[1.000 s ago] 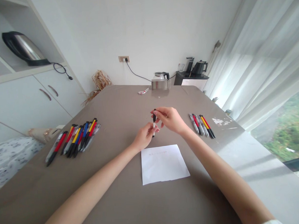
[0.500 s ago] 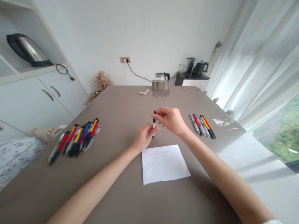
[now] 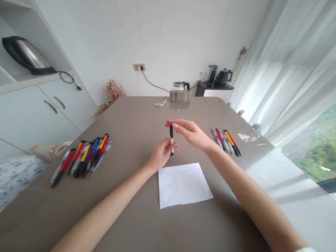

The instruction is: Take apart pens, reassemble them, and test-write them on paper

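A white marker pen with a black cap (image 3: 171,132) stands nearly upright above the table, just beyond the paper. My left hand (image 3: 160,154) is closed around its white lower barrel, between thumb and fingers. At the pen's top, my right hand (image 3: 192,133) has its fingers stretched out over the cap, with the thumb tip beside it. The fingers look loosened and apart, lightly touching the cap at most. On the near side of my hands lies a white sheet of paper (image 3: 184,186) with a faint line of writing near its upper edge.
Several coloured and clear pens (image 3: 84,157) lie in a row at the left; another group of pens (image 3: 226,141) is at the right. A glass pot (image 3: 179,86) stands at the table's far edge, by a small wrapper (image 3: 160,103). A curtained window borders the right side.
My right hand has gone from pinching the black cap to stretched fingers over the pen's top. My left hand keeps its hold. The view has shifted slightly.
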`<action>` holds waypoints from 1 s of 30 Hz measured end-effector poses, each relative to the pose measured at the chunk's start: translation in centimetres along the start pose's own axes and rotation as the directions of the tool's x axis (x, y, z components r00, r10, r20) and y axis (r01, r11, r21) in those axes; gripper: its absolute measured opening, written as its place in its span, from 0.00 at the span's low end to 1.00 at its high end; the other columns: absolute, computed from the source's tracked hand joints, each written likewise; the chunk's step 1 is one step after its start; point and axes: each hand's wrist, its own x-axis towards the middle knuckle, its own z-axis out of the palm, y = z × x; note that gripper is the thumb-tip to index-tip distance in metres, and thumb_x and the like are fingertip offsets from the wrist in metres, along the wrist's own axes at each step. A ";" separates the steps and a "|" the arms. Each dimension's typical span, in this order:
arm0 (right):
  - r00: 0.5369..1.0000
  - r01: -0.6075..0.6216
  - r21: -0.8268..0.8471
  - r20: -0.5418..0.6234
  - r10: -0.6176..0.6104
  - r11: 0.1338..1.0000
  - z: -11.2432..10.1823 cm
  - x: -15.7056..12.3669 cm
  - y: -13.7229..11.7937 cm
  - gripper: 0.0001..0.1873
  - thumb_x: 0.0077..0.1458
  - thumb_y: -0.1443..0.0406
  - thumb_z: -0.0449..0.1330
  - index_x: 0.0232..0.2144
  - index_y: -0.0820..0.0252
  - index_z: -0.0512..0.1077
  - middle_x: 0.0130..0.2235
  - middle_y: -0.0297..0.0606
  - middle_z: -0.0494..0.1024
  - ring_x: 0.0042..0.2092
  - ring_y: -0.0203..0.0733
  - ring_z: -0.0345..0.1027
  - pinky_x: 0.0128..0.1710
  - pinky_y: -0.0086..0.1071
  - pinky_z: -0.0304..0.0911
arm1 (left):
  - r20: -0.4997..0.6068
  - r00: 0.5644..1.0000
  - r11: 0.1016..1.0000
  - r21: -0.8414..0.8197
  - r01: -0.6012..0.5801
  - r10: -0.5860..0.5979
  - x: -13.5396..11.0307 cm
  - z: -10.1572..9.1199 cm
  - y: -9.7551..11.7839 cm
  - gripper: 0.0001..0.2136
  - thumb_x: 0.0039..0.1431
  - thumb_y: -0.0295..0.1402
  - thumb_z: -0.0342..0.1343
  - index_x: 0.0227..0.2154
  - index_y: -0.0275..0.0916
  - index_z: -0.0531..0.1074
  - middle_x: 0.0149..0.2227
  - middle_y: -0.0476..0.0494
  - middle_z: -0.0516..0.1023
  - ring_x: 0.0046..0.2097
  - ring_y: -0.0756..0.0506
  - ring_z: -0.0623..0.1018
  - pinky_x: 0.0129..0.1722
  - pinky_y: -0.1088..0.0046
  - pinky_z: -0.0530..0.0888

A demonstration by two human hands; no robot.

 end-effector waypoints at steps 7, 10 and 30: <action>0.994 -0.026 -0.087 -0.104 0.017 0.996 0.1 0.1 0.4 0.13 0.49 0.58 0.55 0.30 0.62 0.73 0.33 0.39 0.76 0.35 0.38 0.68 0.37 0.32 0.61 | 0.013 1.000 1.000 0.015 -0.005 0.005 -0.1 0.1 0.0 0.10 0.55 0.40 0.47 0.33 0.39 0.64 0.33 0.45 0.75 0.36 0.48 0.76 0.38 0.70 0.72; 0.975 -0.043 -0.162 -0.224 0.006 0.986 0.7 0.1 0.3 0.13 0.45 0.57 0.58 0.26 0.62 0.71 0.29 0.38 0.75 0.32 0.37 0.68 0.37 0.32 0.61 | 0.010 1.000 1.000 0.020 -0.005 0.004 -0.1 0.0 0.1 0.10 0.55 0.40 0.47 0.33 0.39 0.64 0.33 0.45 0.76 0.36 0.47 0.76 0.38 0.70 0.71; 0.999 0.025 -0.011 -0.043 -0.025 1.000 0.6 0.0 0.6 0.14 0.49 0.57 0.54 0.34 0.60 0.72 0.38 0.38 0.74 0.39 0.39 0.68 0.39 0.32 0.60 | -0.004 1.000 0.999 0.042 -0.029 0.029 -0.1 0.0 -0.1 0.09 0.56 0.39 0.46 0.32 0.39 0.64 0.32 0.45 0.76 0.35 0.48 0.76 0.38 0.71 0.71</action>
